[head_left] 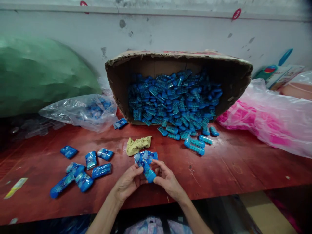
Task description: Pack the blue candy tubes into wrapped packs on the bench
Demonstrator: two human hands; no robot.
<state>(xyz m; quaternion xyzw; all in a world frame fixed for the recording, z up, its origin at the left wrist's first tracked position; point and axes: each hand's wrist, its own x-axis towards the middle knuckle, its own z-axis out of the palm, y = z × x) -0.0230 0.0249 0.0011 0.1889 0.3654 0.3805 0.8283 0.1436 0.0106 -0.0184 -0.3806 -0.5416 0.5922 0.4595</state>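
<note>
Near the table's front edge, both hands hold a small blue-capped capsule-shaped bottle (pixel 149 174). A shiny blue printed wrapper (pixel 152 156) lies at its far end, against the bottle; how far it goes around it I cannot tell. My left hand (pixel 129 182) is closed on the bottle from the left, thumb on top. From the right, my right hand (pixel 168 182) pinches it, thumb at the near end and fingers by the wrapper. Just beyond the hands is a crumpled yellowish cloth (pixel 138 145). Several blue wrapped pieces (pixel 101 170) lie to the left.
A tilted cardboard box (pixel 240 83) opens toward me, full of clear-and-blue capsule bottles (pixel 175 100), some spilled onto the red table (pixel 219 175). Clear bags hold blue wrappers (pixel 97 109) at left and pink material (pixel 258 122) at right. A green sack (pixel 44 78) stands at far left.
</note>
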